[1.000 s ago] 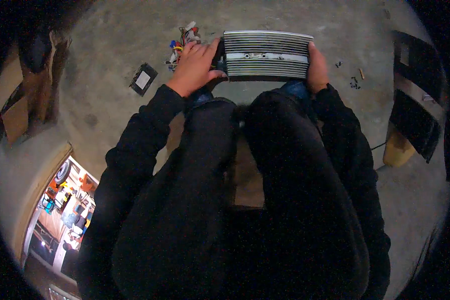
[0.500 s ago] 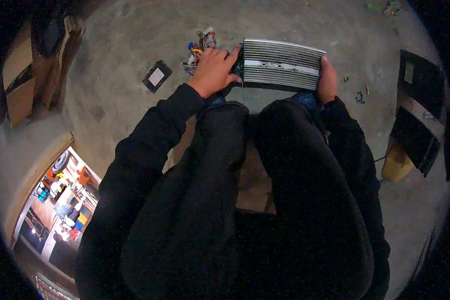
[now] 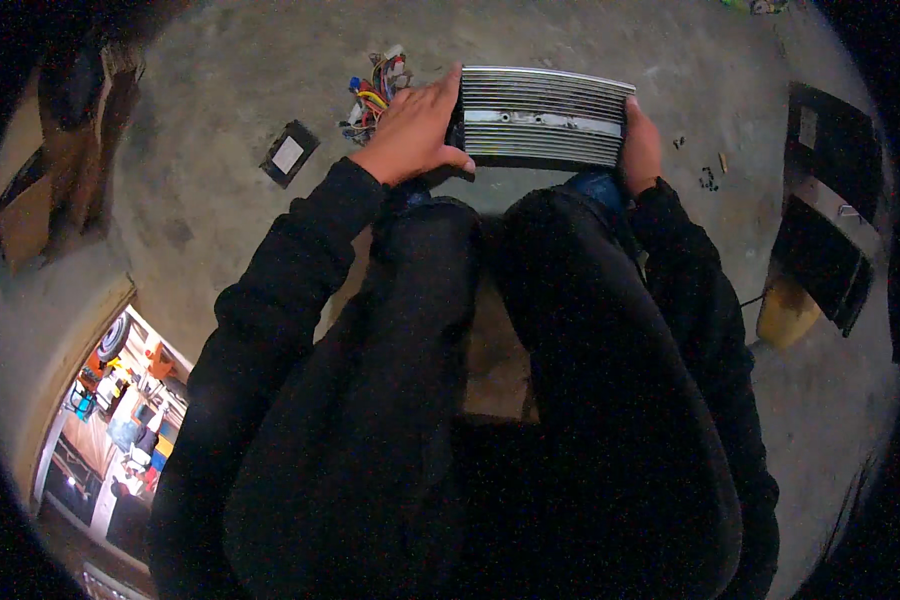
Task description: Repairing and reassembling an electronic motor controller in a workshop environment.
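A long motor controller (image 3: 545, 108) with a silvery, ribbed metal housing is held between both hands above the floor, in front of my knees. My left hand (image 3: 415, 130) is closed against its left end, fingers along the edge and thumb at the lower corner. The dark end there is mostly covered by this hand. At the opposite end my right hand (image 3: 642, 150) grips the housing, its thumb near the upper corner. Just beyond my left hand lies a tangle of coloured wires with plugs (image 3: 375, 95); whether it joins the controller cannot be seen.
A small black plate with a white label (image 3: 288, 155) lies on the concrete floor (image 3: 220, 100) at left. Small dark parts (image 3: 709, 180) are scattered at right. Black panels (image 3: 825, 250) and a yellowish container (image 3: 788, 312) stand far right; cardboard (image 3: 25, 215) leans at left.
My left hand's fingers have straightened and moved up along the controller's left end. The whole view has shifted slightly; my right hand keeps its hold.
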